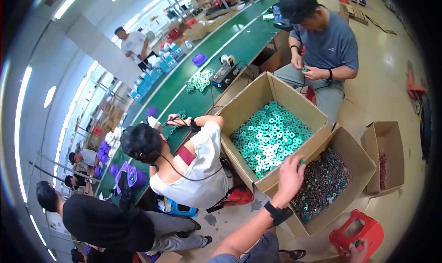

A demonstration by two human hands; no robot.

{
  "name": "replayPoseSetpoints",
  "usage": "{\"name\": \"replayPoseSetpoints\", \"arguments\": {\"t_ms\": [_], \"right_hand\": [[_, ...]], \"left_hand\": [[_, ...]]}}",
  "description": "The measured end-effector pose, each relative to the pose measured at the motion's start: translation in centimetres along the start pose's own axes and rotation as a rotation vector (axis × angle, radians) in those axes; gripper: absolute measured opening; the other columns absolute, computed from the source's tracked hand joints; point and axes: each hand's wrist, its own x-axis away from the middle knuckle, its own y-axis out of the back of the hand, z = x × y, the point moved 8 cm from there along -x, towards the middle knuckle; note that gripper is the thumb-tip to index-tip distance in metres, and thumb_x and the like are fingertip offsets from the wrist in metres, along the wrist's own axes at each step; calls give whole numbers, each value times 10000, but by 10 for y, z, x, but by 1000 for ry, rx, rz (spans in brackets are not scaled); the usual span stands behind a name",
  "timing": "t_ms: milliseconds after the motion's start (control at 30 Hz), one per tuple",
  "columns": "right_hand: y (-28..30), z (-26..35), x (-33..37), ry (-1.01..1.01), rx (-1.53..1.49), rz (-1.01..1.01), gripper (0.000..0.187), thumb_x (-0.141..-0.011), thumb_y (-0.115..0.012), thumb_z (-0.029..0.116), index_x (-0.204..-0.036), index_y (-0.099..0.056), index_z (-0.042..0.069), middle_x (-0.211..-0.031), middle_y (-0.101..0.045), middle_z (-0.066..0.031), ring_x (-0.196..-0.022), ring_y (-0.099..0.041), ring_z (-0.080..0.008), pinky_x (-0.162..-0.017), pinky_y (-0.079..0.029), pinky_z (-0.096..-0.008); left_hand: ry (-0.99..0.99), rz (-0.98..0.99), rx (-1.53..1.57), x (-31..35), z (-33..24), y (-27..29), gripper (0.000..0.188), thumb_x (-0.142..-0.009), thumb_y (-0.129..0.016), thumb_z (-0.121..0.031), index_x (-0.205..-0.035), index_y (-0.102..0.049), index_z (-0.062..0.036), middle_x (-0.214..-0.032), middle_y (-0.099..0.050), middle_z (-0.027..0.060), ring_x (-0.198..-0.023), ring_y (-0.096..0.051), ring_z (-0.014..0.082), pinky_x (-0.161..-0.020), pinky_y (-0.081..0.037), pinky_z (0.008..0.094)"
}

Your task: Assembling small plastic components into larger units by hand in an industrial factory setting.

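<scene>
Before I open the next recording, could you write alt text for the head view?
A person's left hand, seemingly pinching a small green piece, is where a cardboard box of green rings meets another box of small mixed parts. The right hand, near a red stool, grips a small dark object. Two co-workers sit by a long green worktable.

No legible lettering anywhere.

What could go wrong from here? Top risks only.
1. Mix-up: the left hand is at the wall between the green-ring box and the darker mixed parts; a ring could stray across.
2. Drop: the right hand appears to hold a small dark item by the red stool; it might slip.
</scene>
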Motion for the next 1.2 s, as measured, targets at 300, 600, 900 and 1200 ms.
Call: {"name": "replayPoseSetpoints", "arguments": {"t_ms": [300,600,900,1200], "right_hand": [[-231,350,-72,362,88,224,334,-802,-745,-33,-1088,-581,21,-989,-579,-47,-684,-636,-91,-543,-534,-214],[-504,404,-233,528,415,431,396,-688,-828,133,-1042,-663,63,-1054,-634,-137,-748,-687,-251,-672,-567,-330],[-615,342,-379,625,921,70,404,-671,-793,77,-1047,-648,101,-1143,-600,-203,-1040,-627,-426,-895,-535,-516],[-620,294,-428,594,984,59,512,-757,-788,171,-1218,-586,75,-1242,-550,-215,-1023,-641,-427,-878,-552,-498]], "left_hand": [[369,24,-387,-136,216,35,337,-823,-716,-127,-1154,-652,-114,-1001,-627,200,-890,-626,412,-790,-517,499],[727,262,-562,-92,351,-41,354,-919,-475,-141,-1236,-600,-45,-1123,-612,264,-1022,-615,447,-852,-509,558],[929,231,-533,-81,365,-37,356,-943,-500,-110,-1284,-569,-186,-1241,-545,213,-1151,-530,478,-823,-571,497],[849,105,-610,-88,339,-43,415,-893,-650,-267,-1272,-550,-130,-1136,-540,225,-1074,-553,418,-850,-534,509]]}}
